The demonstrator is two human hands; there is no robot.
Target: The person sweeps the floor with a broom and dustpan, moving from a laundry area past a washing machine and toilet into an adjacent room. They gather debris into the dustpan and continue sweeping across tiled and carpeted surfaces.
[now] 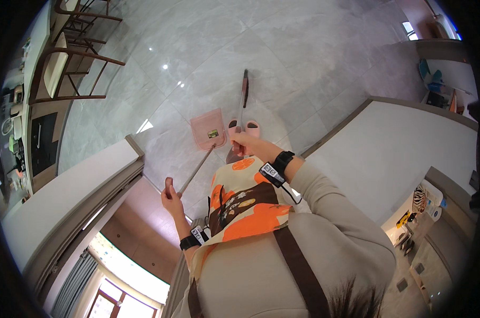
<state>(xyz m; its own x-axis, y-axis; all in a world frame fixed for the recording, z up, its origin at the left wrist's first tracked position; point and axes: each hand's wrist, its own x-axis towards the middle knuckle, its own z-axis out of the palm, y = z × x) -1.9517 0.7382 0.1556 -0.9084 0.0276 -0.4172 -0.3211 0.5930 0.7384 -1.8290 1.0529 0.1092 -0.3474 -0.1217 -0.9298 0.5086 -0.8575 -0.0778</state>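
Observation:
My left hand (pixel 173 202) is closed around the grip of a long-handled dustpan. The pink translucent pan (pixel 206 126) rests on the floor ahead and to the left, with a green and black label on it. My right hand (pixel 248 144) grips the upper handle of a broom, close in front of my apron (pixel 250 212). The narrow broom head (pixel 245 89), with dark bristles along its right side, is on the floor beyond my pink slippers (pixel 253 128). The broom handle passes down between the slippers in this view. No debris can be made out near the pan.
Grey marble-look tiles (pixel 208 51) cover the floor. White wall ends with brown trim stand close on the left (pixel 85 179) and right (pixel 403 155). Chairs (pixel 57 71) stand by a counter at the upper left. A shelf with items (pixel 442 93) is at the right.

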